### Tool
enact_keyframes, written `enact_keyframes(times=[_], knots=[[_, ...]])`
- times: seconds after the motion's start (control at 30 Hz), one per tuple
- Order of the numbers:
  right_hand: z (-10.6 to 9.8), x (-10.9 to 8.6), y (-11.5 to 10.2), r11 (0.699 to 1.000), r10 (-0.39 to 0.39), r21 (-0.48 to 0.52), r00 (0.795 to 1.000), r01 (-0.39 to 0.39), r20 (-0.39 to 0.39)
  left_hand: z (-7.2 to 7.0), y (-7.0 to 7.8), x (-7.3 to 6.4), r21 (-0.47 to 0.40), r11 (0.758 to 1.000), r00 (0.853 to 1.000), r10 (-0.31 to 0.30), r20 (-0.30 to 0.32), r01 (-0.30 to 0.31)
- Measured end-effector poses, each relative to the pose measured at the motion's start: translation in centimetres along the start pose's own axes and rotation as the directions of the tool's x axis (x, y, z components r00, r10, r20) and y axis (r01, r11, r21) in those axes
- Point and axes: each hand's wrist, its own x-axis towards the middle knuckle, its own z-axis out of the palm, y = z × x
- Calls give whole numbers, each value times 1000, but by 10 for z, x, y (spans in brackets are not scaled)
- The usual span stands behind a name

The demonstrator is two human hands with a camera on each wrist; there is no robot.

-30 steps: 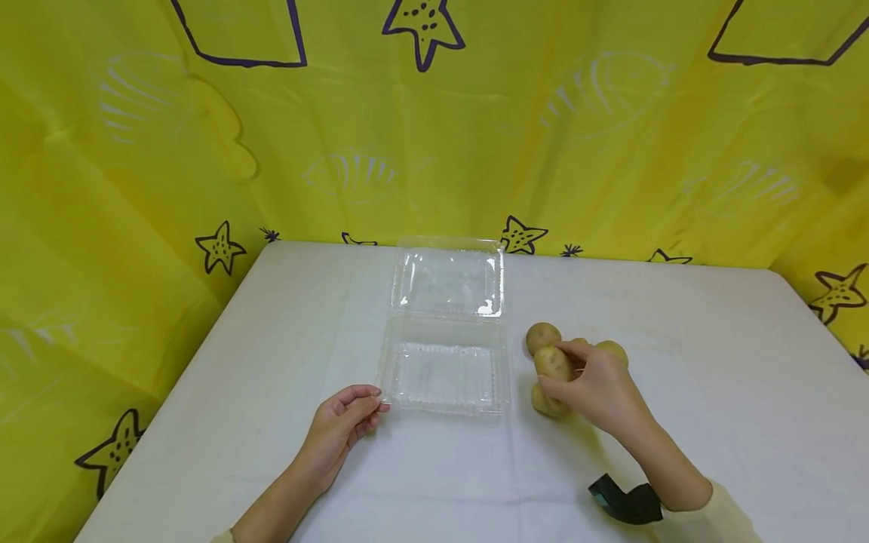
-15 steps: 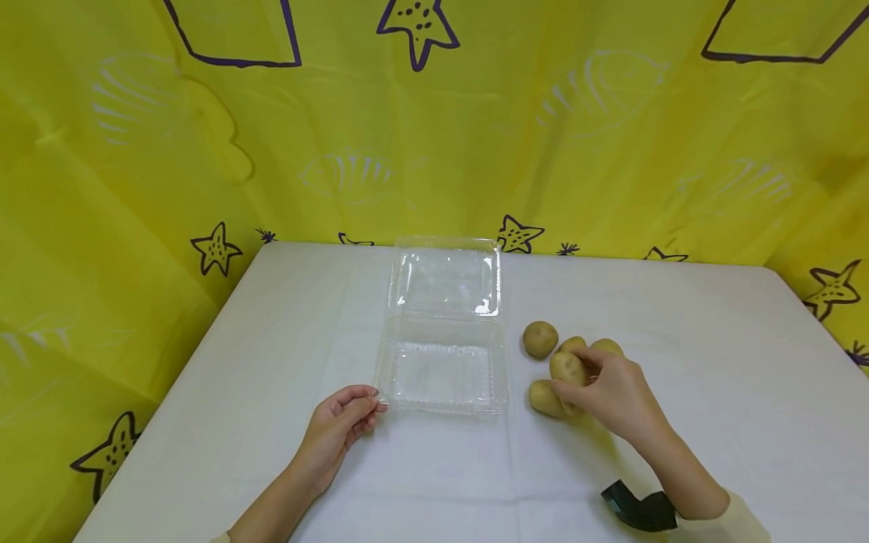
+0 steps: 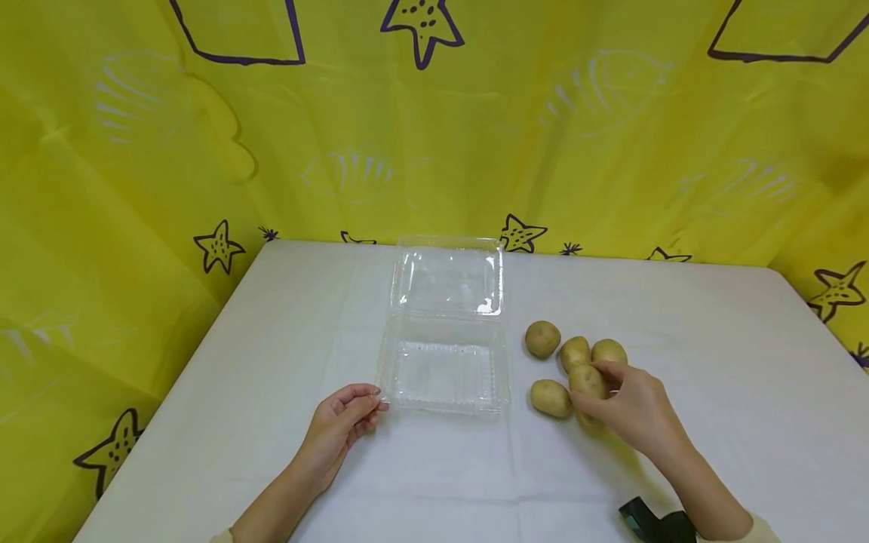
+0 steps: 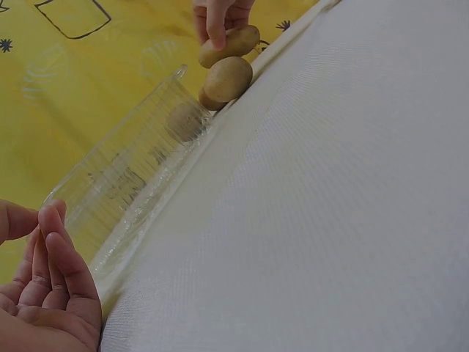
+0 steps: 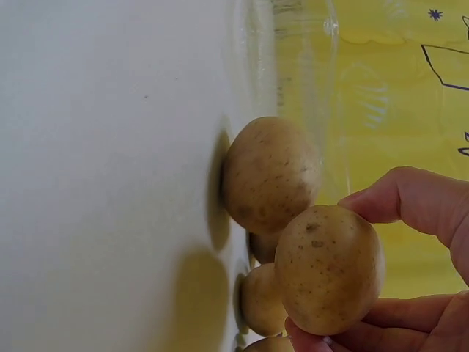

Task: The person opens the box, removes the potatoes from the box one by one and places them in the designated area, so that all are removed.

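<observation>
An open clear plastic clamshell box [image 3: 441,369] lies on the table, its lid tipped back toward the curtain. My left hand [image 3: 348,416] pinches the near left corner of its rim between thumb and fingers, also plain in the left wrist view. To the right of the box, my right hand [image 3: 631,403] grips a potato [image 5: 330,270] between thumb and fingertips, raised off the tabletop with a shadow below. Other potatoes sit close by: a round one [image 3: 542,339] at the back, one [image 3: 551,398] nearer the box, and two more [image 3: 609,353] behind the held potato.
White cloth covers the table [image 3: 271,347]. A yellow curtain [image 3: 434,136] with starfish and fish drawings hangs behind it and along the sides. Near the right forearm a black device [image 3: 655,524] shows at the wrist.
My right hand has carried the potato rightward and slightly toward me, uncovering the potatoes behind it. The left hand keeps its pinch on the box, which stays in place.
</observation>
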Motion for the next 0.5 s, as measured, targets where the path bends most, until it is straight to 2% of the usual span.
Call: enact_keyframes(times=[0.5], knots=[[2,-2,16,999,20,-48,1000,-20,1,1,0,1,-8,1000,1000,-3,-20,3]])
